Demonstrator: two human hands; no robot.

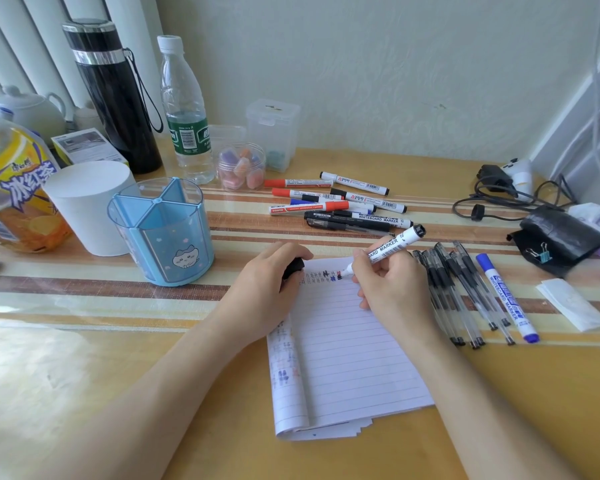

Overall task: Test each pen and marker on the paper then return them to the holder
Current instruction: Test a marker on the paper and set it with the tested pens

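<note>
My right hand (pixel 392 282) grips a white whiteboard marker (pixel 390 247), its tip on the top line of the lined paper pad (pixel 347 348) beside several small test marks. My left hand (pixel 271 285) rests on the pad's upper left corner and holds the marker's black cap (pixel 293 266). The blue divided pen holder (pixel 163 233) stands empty to the left. A loose pile of red, black and blue markers (pixel 336 204) lies behind the pad. Several clear gel pens (pixel 461 292) and a blue whiteboard marker (pixel 506 296) lie to the right.
Left of the holder stand a white cup (pixel 87 206), an iced-tea bottle (pixel 14 188), a black flask (pixel 115 95) and a water bottle (pixel 186 112). A small jar (pixel 241 168) sits near the markers. A black pouch (pixel 561 237), cables (pixel 499 195) and folded tissue (pixel 572 303) lie at right.
</note>
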